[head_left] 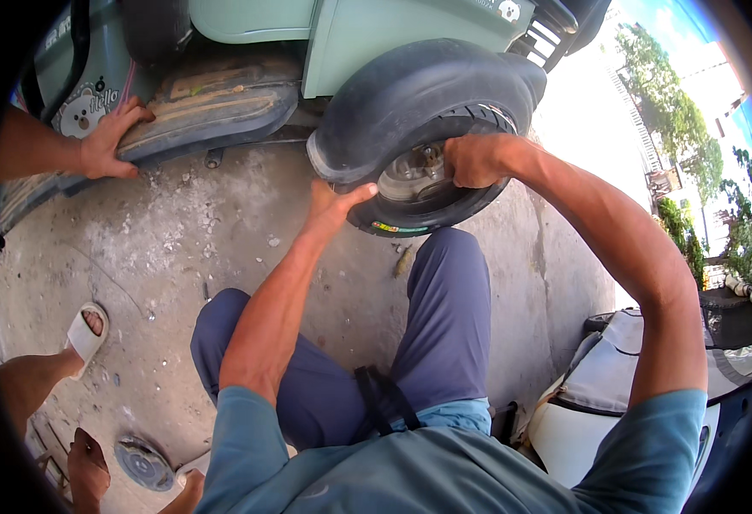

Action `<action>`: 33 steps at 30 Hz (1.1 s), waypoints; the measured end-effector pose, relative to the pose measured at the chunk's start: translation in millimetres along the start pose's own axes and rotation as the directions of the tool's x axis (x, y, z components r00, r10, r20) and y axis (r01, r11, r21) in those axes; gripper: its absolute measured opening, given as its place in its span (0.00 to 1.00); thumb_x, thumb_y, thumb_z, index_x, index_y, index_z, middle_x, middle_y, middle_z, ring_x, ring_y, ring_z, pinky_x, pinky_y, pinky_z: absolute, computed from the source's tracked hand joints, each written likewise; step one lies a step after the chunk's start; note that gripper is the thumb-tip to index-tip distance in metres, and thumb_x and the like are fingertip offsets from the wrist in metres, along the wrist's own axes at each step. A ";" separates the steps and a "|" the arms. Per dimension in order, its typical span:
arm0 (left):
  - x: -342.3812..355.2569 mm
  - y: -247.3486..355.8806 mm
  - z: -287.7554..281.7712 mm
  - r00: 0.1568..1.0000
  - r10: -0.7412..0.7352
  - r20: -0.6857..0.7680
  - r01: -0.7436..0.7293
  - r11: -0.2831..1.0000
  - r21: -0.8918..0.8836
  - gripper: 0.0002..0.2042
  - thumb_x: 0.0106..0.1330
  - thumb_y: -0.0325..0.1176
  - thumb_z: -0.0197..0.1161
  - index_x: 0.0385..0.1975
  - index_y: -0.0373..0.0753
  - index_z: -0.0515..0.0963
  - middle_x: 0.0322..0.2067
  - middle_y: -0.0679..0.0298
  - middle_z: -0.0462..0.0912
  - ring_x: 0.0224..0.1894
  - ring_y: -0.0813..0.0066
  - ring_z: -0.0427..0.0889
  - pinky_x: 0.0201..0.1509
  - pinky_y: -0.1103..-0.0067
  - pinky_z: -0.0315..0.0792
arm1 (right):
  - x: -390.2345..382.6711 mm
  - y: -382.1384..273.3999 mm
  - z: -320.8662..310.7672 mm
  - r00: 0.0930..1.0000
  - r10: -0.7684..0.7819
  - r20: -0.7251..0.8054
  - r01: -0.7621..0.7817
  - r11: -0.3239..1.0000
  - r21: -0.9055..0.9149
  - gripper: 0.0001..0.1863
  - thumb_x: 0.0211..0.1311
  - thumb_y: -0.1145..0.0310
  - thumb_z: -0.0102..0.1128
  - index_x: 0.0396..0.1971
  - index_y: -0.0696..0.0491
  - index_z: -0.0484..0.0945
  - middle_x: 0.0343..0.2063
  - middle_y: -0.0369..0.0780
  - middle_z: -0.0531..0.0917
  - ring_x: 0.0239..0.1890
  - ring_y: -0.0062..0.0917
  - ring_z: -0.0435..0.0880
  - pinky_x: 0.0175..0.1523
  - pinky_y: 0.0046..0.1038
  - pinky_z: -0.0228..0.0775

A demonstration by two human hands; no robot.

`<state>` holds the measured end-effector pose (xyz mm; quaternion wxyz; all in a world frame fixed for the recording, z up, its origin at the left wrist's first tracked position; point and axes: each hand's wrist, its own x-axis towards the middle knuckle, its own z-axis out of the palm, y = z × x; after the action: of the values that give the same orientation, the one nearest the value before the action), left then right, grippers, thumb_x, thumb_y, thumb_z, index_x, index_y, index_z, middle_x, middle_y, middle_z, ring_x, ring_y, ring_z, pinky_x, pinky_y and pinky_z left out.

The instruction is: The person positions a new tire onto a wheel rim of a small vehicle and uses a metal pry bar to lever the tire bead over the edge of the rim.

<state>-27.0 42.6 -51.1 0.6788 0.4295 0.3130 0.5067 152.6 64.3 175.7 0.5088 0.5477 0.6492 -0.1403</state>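
Working on the scooter's wheel, tipped off the concrete floor under the black fender. Left hand pressed on the tyre's near edge, grip closed over the rubber; right hand curled around the tyre by the hub. Another person's hand steadying the footboard. Probably seating or freeing the wheel; next needs an even, two-handed pull.

The person wears a teal short-sleeved shirt and navy trousers.
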 end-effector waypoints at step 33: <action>0.6 6.6 -1.7 0.998 -0.013 0.061 0.011 0.999 0.031 0.49 0.47 0.42 0.81 0.69 0.30 0.62 0.65 0.51 0.72 0.67 0.61 0.70 0.72 0.70 0.60 | -15.9 -48.3 -5.2 0.936 -0.268 -0.228 0.053 0.749 -0.660 0.10 0.60 0.71 0.64 0.41 0.49 0.86 0.42 0.37 0.89 0.48 0.34 0.88 0.54 0.34 0.80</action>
<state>-31.1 44.4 -45.9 0.6846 0.4532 0.3021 0.4844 106.8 41.6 172.9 0.5436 0.2959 0.7739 0.1345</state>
